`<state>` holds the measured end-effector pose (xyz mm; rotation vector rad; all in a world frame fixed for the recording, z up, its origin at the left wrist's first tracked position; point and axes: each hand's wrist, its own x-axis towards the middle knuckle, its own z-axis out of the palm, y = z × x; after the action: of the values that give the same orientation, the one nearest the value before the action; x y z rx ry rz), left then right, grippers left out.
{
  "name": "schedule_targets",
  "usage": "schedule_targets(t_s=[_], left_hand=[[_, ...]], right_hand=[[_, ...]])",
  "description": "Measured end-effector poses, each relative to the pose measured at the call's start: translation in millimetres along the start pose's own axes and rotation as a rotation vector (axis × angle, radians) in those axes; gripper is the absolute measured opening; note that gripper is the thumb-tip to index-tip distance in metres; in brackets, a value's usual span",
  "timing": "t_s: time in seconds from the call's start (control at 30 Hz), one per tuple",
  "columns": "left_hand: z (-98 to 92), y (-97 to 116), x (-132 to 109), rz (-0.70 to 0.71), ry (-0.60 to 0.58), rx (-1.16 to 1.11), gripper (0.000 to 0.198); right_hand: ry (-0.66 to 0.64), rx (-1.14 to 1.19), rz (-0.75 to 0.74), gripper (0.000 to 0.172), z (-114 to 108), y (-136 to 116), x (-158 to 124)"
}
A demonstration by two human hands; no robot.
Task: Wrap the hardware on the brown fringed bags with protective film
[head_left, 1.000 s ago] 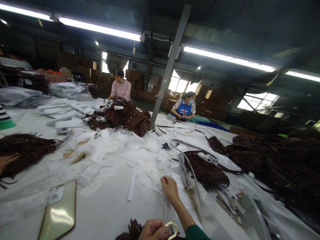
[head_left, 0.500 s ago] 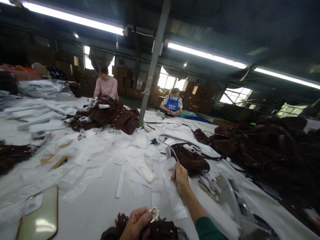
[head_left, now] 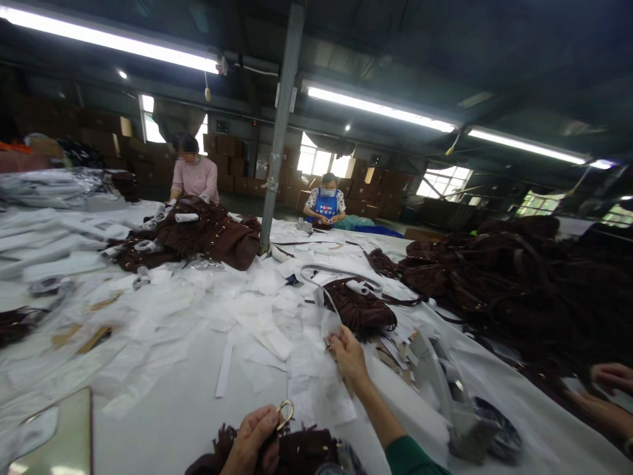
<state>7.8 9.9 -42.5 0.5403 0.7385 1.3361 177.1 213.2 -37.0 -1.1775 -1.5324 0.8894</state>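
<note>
My left hand (head_left: 250, 439) is closed on a gold metal ring (head_left: 284, 413) fixed to a dark brown fringed bag (head_left: 301, 455) at the bottom edge. My right hand (head_left: 349, 353) reaches forward over the white table (head_left: 188, 409), its fingers pinched on a strip of white wrapping paper (head_left: 326, 320). Just beyond it lies another brown fringed bag (head_left: 363, 307) with a paper-wrapped strap (head_left: 336, 272).
White paper scraps (head_left: 208, 310) cover the table. Brown bags are heaped at the right (head_left: 519, 290) and at the back (head_left: 198, 234). Two people work at the far side (head_left: 192, 175) (head_left: 324, 198). Another person's hands (head_left: 606, 396) are at the right edge. A grey post (head_left: 277, 125) stands mid-table.
The view has swung right. My right hand moved forward and took hold of the paper strip; my left hand kept the ring. Another person's hands came into view at right.
</note>
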Motion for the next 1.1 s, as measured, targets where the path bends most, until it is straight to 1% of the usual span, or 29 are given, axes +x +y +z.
schedule_targets(t_s=[0.07, 0.1, 0.23, 0.33, 0.5, 0.6, 0.67, 0.73, 0.77, 0.87, 0.93, 1.0, 1.1], left_hand=[[0.1, -0.1, 0.3, 0.009, -0.017, -0.014, 0.045], [-0.1, -0.4, 0.4, 0.011, -0.022, -0.018, 0.045], [-1.7, -2.2, 0.8, 0.006, -0.013, -0.021, 0.044], [-3.4, -3.1, 0.7, 0.004, -0.013, -0.018, 0.043], [-3.7, -2.7, 0.9, 0.012, -0.023, -0.001, 0.043], [-2.4, -2.2, 1.3, 0.012, -0.026, -0.017, 0.042], [-1.5, -1.8, 1.6, 0.014, -0.024, -0.025, 0.043], [-1.2, -1.4, 1.8, 0.016, -0.026, -0.029, 0.043], [-1.3, -1.1, 1.8, 0.015, -0.028, -0.030, 0.043], [-2.2, -0.3, 1.9, 0.006, -0.036, -0.033, 0.042], [-3.1, 0.1, 2.4, 0.004, -0.035, -0.031, 0.042], [-4.1, 0.5, 3.5, 0.004, -0.031, -0.032, 0.043], [-5.5, 1.0, 5.8, 0.005, -0.035, -0.049, 0.044]], right_hand=[[-0.044, -0.019, -0.027, 0.045, -9.1, -3.7, -2.3], [-0.059, -0.036, -0.036, 0.045, -13.8, -5.6, -4.1], [-0.041, -0.129, -0.038, 0.036, -29.7, -11.1, -10.1], [-0.039, -0.206, -0.031, 0.032, -33.4, -11.4, -11.9], [-0.100, -0.399, 0.012, 0.032, -23.6, -7.1, -17.3], [-0.155, -0.560, 0.012, 0.037, -13.8, -6.7, -20.0], [-0.173, -0.672, -0.025, 0.036, -7.4, -9.2, -17.2], [-0.202, -0.775, -0.096, 0.033, -0.8, -13.1, -9.4], [-0.233, -0.817, -0.137, 0.034, 2.6, -15.0, -3.9], [-0.366, -0.921, -0.217, 0.051, 12.5, -17.7, 14.8], [-0.440, -0.982, -0.218, 0.057, 17.7, -16.5, 24.6], [-0.482, -1.035, -0.186, 0.054, 20.6, -14.1, 29.7], [-0.488, -1.078, -0.124, 0.041, 20.5, -11.9, 30.2]])
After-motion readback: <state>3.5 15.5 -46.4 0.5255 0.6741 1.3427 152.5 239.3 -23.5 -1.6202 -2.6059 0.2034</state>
